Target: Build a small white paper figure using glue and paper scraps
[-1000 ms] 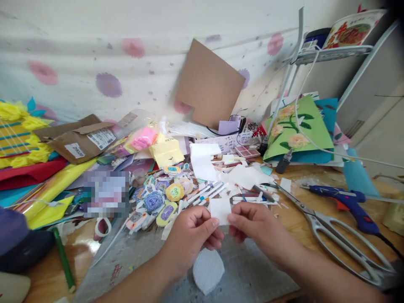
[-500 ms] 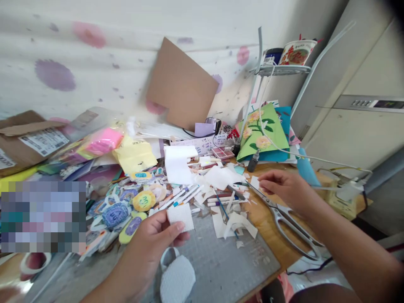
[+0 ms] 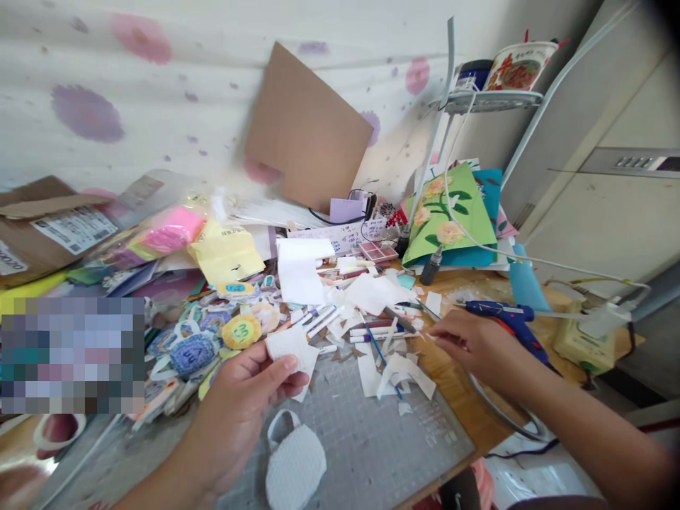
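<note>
My left hand (image 3: 265, 386) pinches a small white textured piece (image 3: 291, 348) between thumb and fingers, above the grey cutting mat (image 3: 372, 439). Below it on the mat lies a white rounded piece with a loop (image 3: 296, 467). My right hand (image 3: 467, 347) is over the wooden table at the right, its fingers pressed together above the scissors (image 3: 510, 418), which it partly covers. A tiny pale bit shows at its fingertips, too small to name. Behind the right hand lies a blue glue gun (image 3: 499, 312).
Coloured crocheted-looking tags (image 3: 194, 353) are heaped left of the mat. Pens (image 3: 377, 338) and paper scraps (image 3: 406, 375) lie across its back. A dark small bottle (image 3: 431, 268), a green floral card (image 3: 446, 219) and a wire rack (image 3: 494, 101) stand at the back right.
My right hand has moved down and slightly right, over the scissors, uncovering the glue gun. My left hand has shifted slightly left, still holding the white piece. The view has shifted a little.
</note>
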The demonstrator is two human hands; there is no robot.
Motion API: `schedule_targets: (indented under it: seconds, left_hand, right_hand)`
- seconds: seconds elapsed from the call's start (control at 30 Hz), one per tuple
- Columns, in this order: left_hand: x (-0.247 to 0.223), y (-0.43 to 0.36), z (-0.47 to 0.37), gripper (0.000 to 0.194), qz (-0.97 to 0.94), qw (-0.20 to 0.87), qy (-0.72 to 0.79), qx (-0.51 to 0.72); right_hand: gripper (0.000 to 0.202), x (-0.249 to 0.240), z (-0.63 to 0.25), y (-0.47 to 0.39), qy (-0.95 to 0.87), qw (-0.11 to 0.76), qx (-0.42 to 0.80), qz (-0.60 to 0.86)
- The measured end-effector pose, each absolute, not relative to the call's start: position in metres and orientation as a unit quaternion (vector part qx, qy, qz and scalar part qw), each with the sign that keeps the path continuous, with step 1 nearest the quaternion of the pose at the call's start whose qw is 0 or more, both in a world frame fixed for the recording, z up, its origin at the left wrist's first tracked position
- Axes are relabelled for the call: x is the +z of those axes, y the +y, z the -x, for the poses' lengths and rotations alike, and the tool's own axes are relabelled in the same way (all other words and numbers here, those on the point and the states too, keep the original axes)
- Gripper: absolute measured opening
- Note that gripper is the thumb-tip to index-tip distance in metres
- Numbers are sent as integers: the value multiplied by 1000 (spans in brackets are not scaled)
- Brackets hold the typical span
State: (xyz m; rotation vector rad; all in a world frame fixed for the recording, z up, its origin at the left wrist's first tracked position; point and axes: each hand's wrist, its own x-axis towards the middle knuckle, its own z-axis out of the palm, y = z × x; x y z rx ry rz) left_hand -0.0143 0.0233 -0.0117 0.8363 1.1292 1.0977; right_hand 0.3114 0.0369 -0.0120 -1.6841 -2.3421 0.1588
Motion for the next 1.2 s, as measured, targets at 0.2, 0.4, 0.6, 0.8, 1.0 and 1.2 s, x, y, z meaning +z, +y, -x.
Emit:
schedule_targets:
  seconds: [0.2, 0.4, 0.6, 0.8, 1.0, 1.2]
  left_hand:
    - [-10, 26, 17, 19, -460, 580, 523, 422]
    - [-9, 55, 43, 24, -664, 306, 614, 299]
    - [-5, 52, 50, 38, -680, 173, 622, 347]
    - [-7, 7, 20, 33, -727, 340, 472, 365]
    - [-11, -3, 3, 34, -668, 533, 427, 296]
    - [-4, 6, 4, 20, -604, 578, 461, 297]
  right_hand:
    - [28, -23, -268, 54, -825, 122, -14, 552]
    - [19, -19, -258, 73, -829, 118, -39, 545]
    - [12, 13, -267, 55, -812, 168, 5, 559]
    - [12, 30, -220, 3, -843, 155, 166, 487]
    - [11, 22, -182, -9, -833, 218, 227, 454]
    - [14, 23, -189, 5, -814, 256, 258, 454]
